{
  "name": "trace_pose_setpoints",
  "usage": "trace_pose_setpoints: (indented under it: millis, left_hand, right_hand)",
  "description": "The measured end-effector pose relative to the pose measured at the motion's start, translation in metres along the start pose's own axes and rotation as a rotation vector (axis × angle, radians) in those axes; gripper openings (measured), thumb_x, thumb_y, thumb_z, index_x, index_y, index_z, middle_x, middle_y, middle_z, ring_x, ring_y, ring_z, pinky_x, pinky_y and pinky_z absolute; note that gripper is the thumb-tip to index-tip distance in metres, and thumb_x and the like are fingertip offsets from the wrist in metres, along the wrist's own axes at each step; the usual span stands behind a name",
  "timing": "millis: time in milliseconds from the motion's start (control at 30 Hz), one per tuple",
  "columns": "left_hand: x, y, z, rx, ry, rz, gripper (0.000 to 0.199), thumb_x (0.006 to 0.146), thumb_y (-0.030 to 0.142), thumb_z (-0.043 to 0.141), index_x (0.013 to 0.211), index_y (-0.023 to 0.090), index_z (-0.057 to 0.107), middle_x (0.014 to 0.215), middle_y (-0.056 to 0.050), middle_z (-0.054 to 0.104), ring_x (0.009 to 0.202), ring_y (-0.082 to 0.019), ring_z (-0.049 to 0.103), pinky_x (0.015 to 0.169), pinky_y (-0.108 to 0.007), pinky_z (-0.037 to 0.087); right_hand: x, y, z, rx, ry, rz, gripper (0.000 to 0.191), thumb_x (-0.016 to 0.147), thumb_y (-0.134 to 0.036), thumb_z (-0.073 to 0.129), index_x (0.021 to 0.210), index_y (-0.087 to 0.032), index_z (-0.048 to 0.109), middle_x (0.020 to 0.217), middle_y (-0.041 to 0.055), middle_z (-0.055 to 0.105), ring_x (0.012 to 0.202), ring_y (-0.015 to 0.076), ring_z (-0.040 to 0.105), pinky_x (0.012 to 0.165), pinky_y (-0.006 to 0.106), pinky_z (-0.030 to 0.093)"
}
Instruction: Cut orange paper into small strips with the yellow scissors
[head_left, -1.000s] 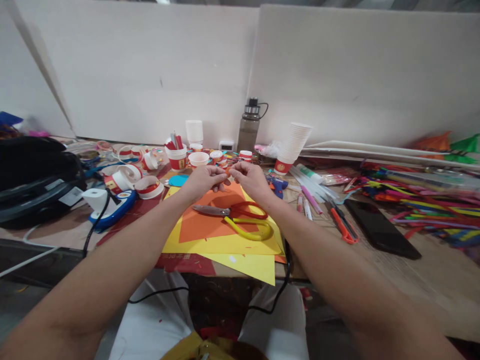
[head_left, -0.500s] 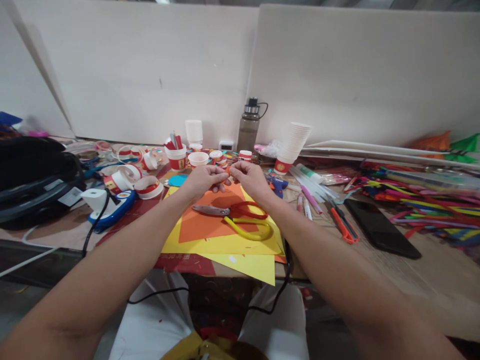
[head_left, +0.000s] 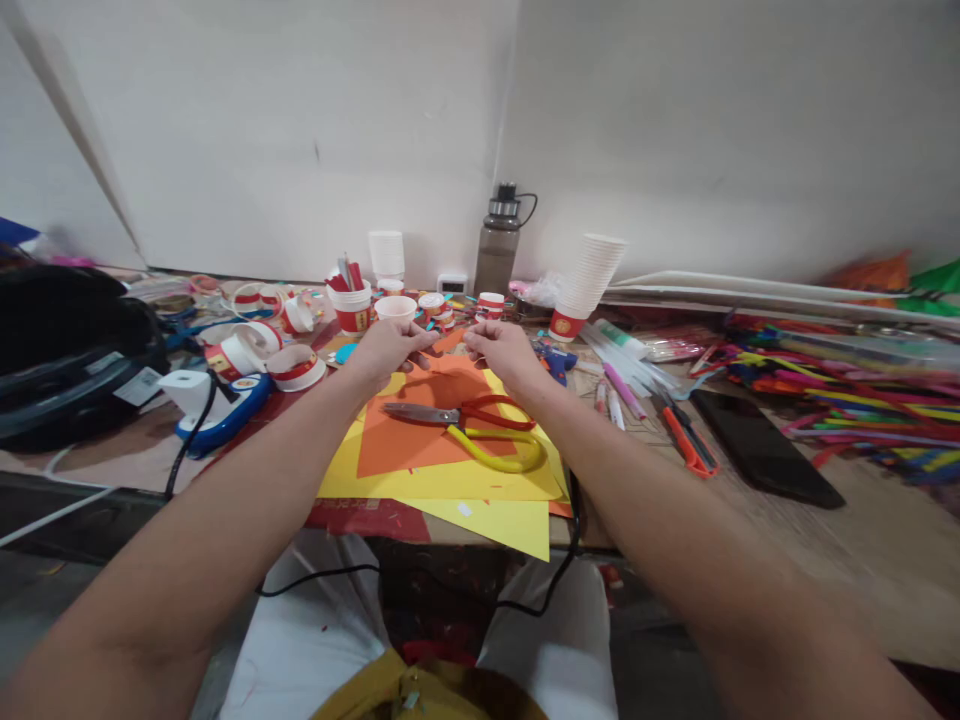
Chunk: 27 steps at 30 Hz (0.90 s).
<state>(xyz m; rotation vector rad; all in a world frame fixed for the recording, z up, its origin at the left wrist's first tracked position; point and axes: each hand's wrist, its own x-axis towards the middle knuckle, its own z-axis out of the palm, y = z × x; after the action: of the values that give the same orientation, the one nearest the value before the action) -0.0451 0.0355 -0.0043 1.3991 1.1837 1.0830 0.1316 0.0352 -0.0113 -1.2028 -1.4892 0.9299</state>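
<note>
A small orange paper piece (head_left: 448,343) stretches between my two hands above the sheets. My left hand (head_left: 394,350) is closed on its left end, and my right hand (head_left: 496,350) pinches its right end. Below them an orange sheet (head_left: 409,450) lies on yellow sheets (head_left: 480,485). Scissors with a red and a yellow handle (head_left: 499,450) rest on the paper, blades pointing left. Part of a blue paper disc (head_left: 346,354) shows beside my left hand.
Behind the hands stand a bottle (head_left: 497,250), a cup stack (head_left: 589,280) and a cup of red sticks (head_left: 350,307). Cut cup rings (head_left: 295,370) lie left. On the right are a glue gun (head_left: 556,362), an orange cutter (head_left: 686,440), a phone (head_left: 761,445) and pipe cleaners (head_left: 862,400).
My hands have moved apart, the left one to the left, and the orange paper piece now shows between them. The view has tilted slightly.
</note>
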Motion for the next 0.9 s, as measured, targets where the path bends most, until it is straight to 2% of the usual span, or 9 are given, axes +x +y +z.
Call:
trace_pose_setpoints:
  millis: [67, 133, 267, 467, 567, 667, 733, 800, 900]
  left_hand:
    - [0.001, 0.000, -0.003, 0.003, 0.007, 0.007, 0.031, 0.069, 0.041, 0.073, 0.069, 0.012, 0.061, 0.078, -0.007, 0.069, 0.047, -0.005, 0.055, 0.037, -0.015, 0.029]
    - [0.001, 0.000, -0.004, 0.003, -0.058, 0.014, 0.032, 0.073, 0.044, 0.068, 0.074, 0.012, 0.065, 0.081, -0.007, 0.068, 0.049, -0.005, 0.053, 0.037, -0.015, 0.028]
    - [-0.002, 0.000, -0.001, 0.076, -0.164, -0.011, 0.025, 0.072, 0.036, 0.070, 0.070, 0.012, 0.066, 0.068, -0.005, 0.065, 0.044, -0.003, 0.045, 0.038, -0.015, 0.026]
    - [-0.002, -0.001, -0.004, 0.103, -0.127, -0.069, 0.020, 0.069, 0.031, 0.071, 0.065, 0.013, 0.065, 0.062, -0.005, 0.065, 0.042, -0.005, 0.042, 0.041, -0.018, 0.027]
    - [-0.002, 0.001, -0.007, 0.339, -0.062, -0.092, 0.020, 0.066, 0.028, 0.073, 0.054, 0.014, 0.064, 0.043, 0.000, 0.052, 0.039, -0.006, 0.038, 0.041, -0.020, 0.023]
    - [-0.003, 0.003, -0.007, 0.558, 0.028, 0.039, 0.028, 0.064, 0.026, 0.074, 0.044, 0.014, 0.059, 0.036, 0.003, 0.039, 0.038, -0.005, 0.032, 0.041, -0.022, 0.019]
    - [-0.004, 0.003, -0.004, 0.481, 0.030, 0.089, 0.026, 0.069, 0.030, 0.070, 0.049, 0.015, 0.062, 0.042, 0.003, 0.045, 0.040, -0.005, 0.033, 0.042, -0.021, 0.021]
    - [-0.005, 0.001, 0.000, 0.327, -0.060, 0.051, 0.024, 0.073, 0.036, 0.067, 0.060, 0.015, 0.067, 0.050, 0.001, 0.053, 0.042, -0.005, 0.038, 0.042, -0.019, 0.024]
    - [-0.005, -0.002, 0.004, 0.226, -0.210, -0.014, 0.023, 0.069, 0.036, 0.070, 0.063, 0.014, 0.068, 0.059, -0.003, 0.062, 0.044, -0.006, 0.044, 0.041, -0.018, 0.027]
  right_hand:
    - [-0.001, -0.002, 0.000, 0.020, 0.008, 0.042, 0.008, 0.075, -0.018, 0.057, 0.068, -0.016, 0.056, 0.056, -0.0034, 0.054, 0.049, 0.0066, 0.048, 0.049, 0.019, 0.040]
    - [-0.002, -0.003, 0.000, -0.026, -0.011, 0.013, 0.009, 0.076, -0.017, 0.057, 0.067, -0.015, 0.057, 0.055, -0.0032, 0.054, 0.049, 0.0065, 0.048, 0.049, 0.018, 0.040]
    - [-0.002, -0.002, 0.000, -0.181, -0.053, -0.090, 0.010, 0.074, -0.023, 0.061, 0.071, -0.014, 0.064, 0.059, -0.0012, 0.059, 0.053, 0.0080, 0.051, 0.049, 0.019, 0.038]
    - [-0.004, -0.004, -0.003, -0.188, 0.022, 0.006, 0.010, 0.076, -0.019, 0.060, 0.070, -0.013, 0.066, 0.060, 0.0006, 0.061, 0.053, 0.0075, 0.052, 0.051, 0.019, 0.041]
    - [-0.002, -0.005, -0.005, -0.211, 0.030, 0.092, 0.013, 0.080, -0.018, 0.056, 0.070, -0.013, 0.062, 0.057, -0.0002, 0.058, 0.050, 0.0068, 0.050, 0.047, 0.017, 0.039]
    - [-0.001, -0.002, -0.003, -0.251, -0.033, 0.132, 0.015, 0.081, -0.018, 0.056, 0.067, -0.013, 0.059, 0.056, -0.0008, 0.056, 0.049, 0.0066, 0.050, 0.046, 0.017, 0.037]
    - [-0.002, -0.001, -0.001, -0.276, -0.087, 0.113, 0.015, 0.080, -0.018, 0.057, 0.067, -0.013, 0.060, 0.056, -0.0006, 0.057, 0.050, 0.0069, 0.050, 0.047, 0.018, 0.037]
    - [-0.004, -0.002, 0.001, -0.317, -0.135, 0.054, 0.014, 0.080, -0.019, 0.057, 0.069, -0.013, 0.062, 0.058, -0.0005, 0.058, 0.051, 0.0069, 0.049, 0.048, 0.018, 0.036]
    - [-0.008, -0.007, 0.002, -0.363, -0.168, -0.041, 0.016, 0.081, -0.021, 0.056, 0.072, -0.012, 0.065, 0.060, -0.0009, 0.058, 0.052, 0.0068, 0.047, 0.050, 0.019, 0.035]
